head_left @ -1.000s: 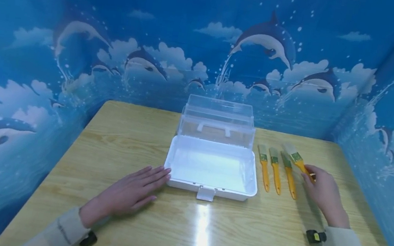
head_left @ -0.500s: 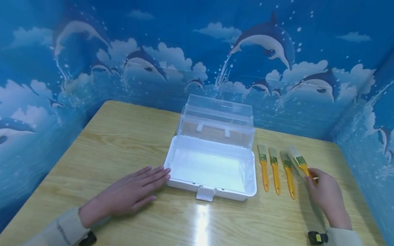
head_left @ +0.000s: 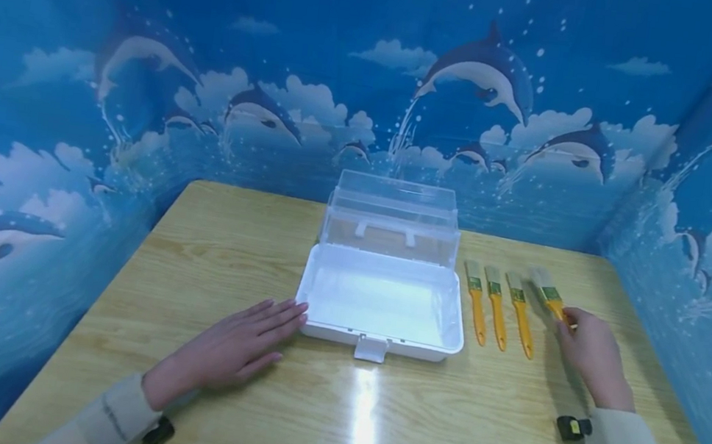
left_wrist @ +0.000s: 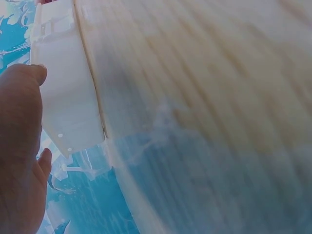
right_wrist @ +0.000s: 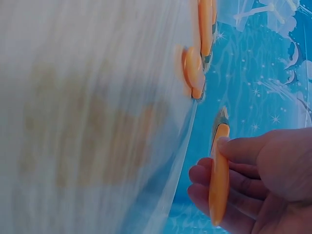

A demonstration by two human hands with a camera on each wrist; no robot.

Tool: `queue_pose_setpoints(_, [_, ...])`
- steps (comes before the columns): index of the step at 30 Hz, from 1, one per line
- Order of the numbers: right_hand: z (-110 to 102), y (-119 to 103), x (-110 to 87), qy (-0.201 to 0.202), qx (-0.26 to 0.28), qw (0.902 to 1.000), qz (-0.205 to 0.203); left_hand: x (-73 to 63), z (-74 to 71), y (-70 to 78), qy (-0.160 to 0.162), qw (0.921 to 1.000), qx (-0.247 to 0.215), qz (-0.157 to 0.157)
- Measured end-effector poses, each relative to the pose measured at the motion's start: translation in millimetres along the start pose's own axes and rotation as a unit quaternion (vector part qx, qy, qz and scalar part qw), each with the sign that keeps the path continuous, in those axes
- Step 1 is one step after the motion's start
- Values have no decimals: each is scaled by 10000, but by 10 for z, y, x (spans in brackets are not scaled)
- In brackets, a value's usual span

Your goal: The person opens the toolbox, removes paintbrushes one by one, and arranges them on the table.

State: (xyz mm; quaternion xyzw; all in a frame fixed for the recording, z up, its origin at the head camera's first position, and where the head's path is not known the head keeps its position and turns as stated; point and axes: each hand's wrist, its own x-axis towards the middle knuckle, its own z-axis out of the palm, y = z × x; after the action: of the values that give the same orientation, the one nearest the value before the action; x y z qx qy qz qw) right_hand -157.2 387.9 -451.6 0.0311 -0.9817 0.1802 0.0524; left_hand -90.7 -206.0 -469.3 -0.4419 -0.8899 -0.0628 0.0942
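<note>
My right hand grips the orange handle of a paintbrush, bristles pointing away to the upper left. In the right wrist view the thumb and fingers pinch that brush's handle. Left of it lie three more paintbrushes, side by side: one nearest the box, a middle one and a right one. A white plastic box stands with its clear lid raised. My left hand lies with straight fingers, its fingertips touching the box's front left corner.
The wooden table carries the box near its back edge. Behind and on both sides hangs a blue dolphin-print curtain. A latch sticks out from the box's front.
The right hand has moved slightly right with its paintbrush, away from the three lying brushes, and the right one of these has straightened a little. The left hand stays put.
</note>
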Motion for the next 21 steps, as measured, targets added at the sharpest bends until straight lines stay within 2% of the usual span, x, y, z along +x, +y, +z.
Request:
queue_pose_setpoints(6, [46,34,21,117,-114,9999,-37,-1,7,1,88,9999,23,54])
queue_pose_setpoints(15, [45,-1,80,-414,-11,9986,337,-3,-11,2,-100,9999,-86,-88])
queue_pose_setpoints(21, [58,-34,117,-512,12,9977,442,4,-17,2,-144,9998,-99,-114])
